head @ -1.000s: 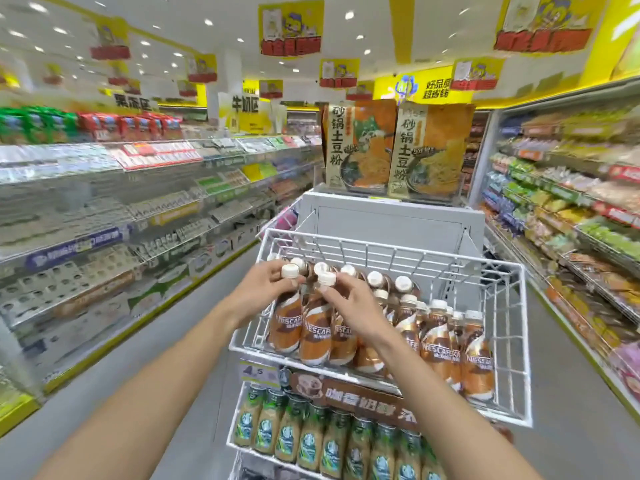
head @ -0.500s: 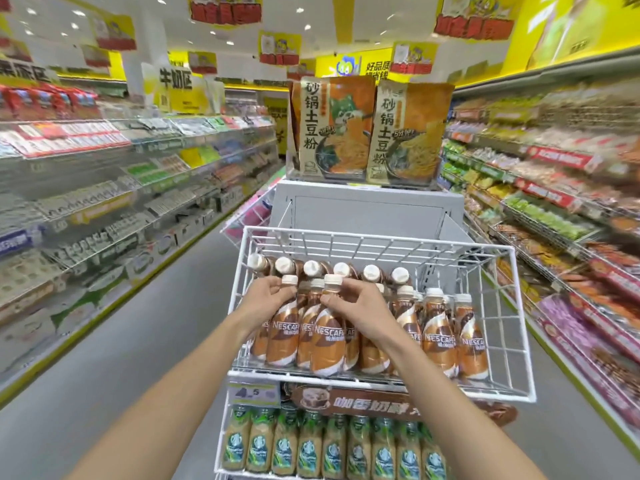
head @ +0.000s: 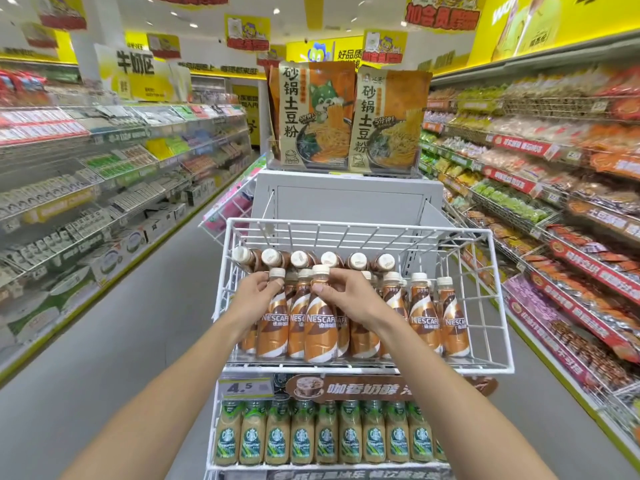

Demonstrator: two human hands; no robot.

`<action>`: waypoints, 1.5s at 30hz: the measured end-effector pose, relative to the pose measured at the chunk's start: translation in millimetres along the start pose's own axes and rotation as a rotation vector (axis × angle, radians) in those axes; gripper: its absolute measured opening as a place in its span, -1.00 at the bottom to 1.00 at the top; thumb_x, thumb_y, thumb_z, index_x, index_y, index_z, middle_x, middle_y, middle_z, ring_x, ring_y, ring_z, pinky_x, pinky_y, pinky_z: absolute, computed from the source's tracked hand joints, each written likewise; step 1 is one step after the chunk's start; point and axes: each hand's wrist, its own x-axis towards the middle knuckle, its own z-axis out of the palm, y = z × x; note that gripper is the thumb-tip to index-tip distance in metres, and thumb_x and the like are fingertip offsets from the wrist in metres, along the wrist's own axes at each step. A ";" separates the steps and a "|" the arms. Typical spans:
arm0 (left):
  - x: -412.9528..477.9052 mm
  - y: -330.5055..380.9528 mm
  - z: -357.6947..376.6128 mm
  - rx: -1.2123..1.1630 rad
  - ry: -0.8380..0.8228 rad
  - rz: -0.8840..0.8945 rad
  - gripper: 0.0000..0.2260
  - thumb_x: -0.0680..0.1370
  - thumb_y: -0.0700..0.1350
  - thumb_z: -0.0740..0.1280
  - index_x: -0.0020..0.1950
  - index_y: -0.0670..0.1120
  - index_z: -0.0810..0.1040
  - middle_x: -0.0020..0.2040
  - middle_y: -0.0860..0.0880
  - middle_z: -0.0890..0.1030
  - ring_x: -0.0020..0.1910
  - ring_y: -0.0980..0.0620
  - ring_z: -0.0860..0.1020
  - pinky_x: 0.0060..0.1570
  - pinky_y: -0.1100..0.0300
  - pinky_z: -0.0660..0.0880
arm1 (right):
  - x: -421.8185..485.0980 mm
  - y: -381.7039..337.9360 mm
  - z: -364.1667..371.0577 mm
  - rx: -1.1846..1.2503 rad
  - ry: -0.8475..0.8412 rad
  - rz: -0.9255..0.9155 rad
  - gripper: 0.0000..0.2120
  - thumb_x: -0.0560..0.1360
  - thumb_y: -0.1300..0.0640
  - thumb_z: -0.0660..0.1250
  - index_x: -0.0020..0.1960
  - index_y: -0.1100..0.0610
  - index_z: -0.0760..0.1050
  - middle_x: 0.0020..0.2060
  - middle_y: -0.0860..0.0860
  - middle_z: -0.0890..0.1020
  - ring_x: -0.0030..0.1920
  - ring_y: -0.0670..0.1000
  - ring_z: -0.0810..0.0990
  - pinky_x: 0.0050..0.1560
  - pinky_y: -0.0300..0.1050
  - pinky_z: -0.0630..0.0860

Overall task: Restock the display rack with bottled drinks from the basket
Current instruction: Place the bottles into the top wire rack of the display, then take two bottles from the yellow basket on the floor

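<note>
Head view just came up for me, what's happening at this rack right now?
A person is arranging Nescafe bottles in the white wire shelf of a shop display rack. The left hand grips the neck of the leftmost front bottle; the right hand holds the neck of the bottle beside it. Both bottles stand upright on the shelf. Starbucks bottles fill the tier below.

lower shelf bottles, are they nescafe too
No, the lower shelf bottles carry green Starbucks labels; the Nescafe bottles stand in the wire basket above.
</note>
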 end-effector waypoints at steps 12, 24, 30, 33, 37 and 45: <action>-44.5 39.7 0.6 0.694 0.228 0.406 -0.76 0.62 0.07 0.24 0.01 -0.10 0.51 -0.13 -0.04 0.61 -0.11 -0.09 0.61 -0.16 -0.01 0.55 | -27.6 -26.0 -17.6 -0.536 0.185 -0.047 -0.63 0.66 -0.16 0.27 0.17 0.11 0.63 -0.09 -0.06 0.70 -0.08 -0.07 0.67 0.10 0.05 0.66; -164.7 165.3 240.4 1.073 -0.470 0.824 -0.44 0.58 0.30 0.18 0.32 -0.11 0.53 0.23 -0.17 0.60 0.26 -0.17 0.57 0.22 -0.08 0.54 | -257.2 17.9 -233.2 -1.057 0.274 0.404 -0.42 0.68 -0.26 0.09 0.45 0.15 0.42 0.39 0.20 0.48 0.40 0.24 0.47 0.32 0.19 0.49; -302.5 194.2 446.0 0.944 -0.751 0.947 -0.43 0.59 0.28 0.22 0.36 -0.15 0.46 0.35 -0.17 0.53 0.37 -0.18 0.48 0.31 -0.07 0.46 | -486.1 58.1 -353.2 -1.063 0.404 0.745 -0.43 0.67 -0.26 0.11 0.51 0.09 0.38 0.38 0.17 0.49 0.39 0.22 0.47 0.32 0.17 0.50; -379.6 210.2 523.4 0.876 -0.892 1.038 -0.49 0.61 0.24 0.22 0.29 -0.17 0.49 0.26 -0.18 0.57 0.26 -0.19 0.53 0.20 -0.08 0.51 | -593.3 70.7 -396.1 -1.040 0.442 0.927 -0.45 0.69 -0.25 0.10 0.45 0.14 0.40 0.38 0.18 0.50 0.37 0.22 0.48 0.30 0.20 0.51; -460.0 220.8 608.0 0.866 -1.038 1.110 -0.48 0.62 0.24 0.20 0.29 -0.19 0.48 0.25 -0.20 0.55 0.26 -0.21 0.52 0.23 -0.11 0.48 | -703.1 84.2 -431.7 -1.022 0.499 1.062 -0.39 0.69 -0.25 0.10 0.55 0.14 0.33 0.49 0.14 0.44 0.47 0.20 0.43 0.42 0.18 0.46; -531.5 210.2 760.0 0.870 -1.169 1.123 -0.40 0.62 0.28 0.17 0.46 -0.15 0.39 0.44 -0.16 0.46 0.39 -0.17 0.45 0.33 -0.15 0.45 | -800.5 148.4 -493.7 -0.959 0.529 1.144 -0.47 0.71 -0.19 0.12 0.42 0.22 0.42 0.37 0.21 0.49 0.38 0.27 0.49 0.28 0.14 0.48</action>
